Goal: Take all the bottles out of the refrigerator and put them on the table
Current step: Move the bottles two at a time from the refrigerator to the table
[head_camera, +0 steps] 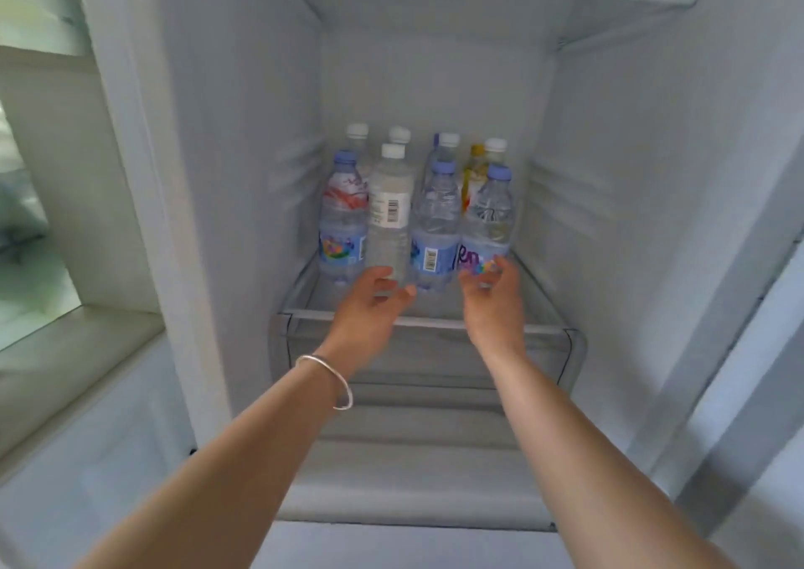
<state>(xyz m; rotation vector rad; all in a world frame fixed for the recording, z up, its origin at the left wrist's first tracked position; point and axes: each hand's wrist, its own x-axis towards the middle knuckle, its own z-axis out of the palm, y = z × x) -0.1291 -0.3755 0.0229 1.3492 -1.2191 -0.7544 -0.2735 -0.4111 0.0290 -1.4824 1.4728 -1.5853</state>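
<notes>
With our left hand (374,294) and right hand (489,283) both open-gripped at the shelf's (417,322) front edge, we should wrap each front-row bottle (388,216) low and lift straight.

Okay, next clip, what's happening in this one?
A person is reaching into an open refrigerator with both bare hands. Bottles stand grouped on one shelf, mostly water with blue or white caps, plus one yellow bottle at the back. The left hand is open just in front of the white-capped bottle; the right hand nears the front right bottle, fingers loosely curled. Neither grips anything, so no bottle has visibly been lifted yet.
</notes>
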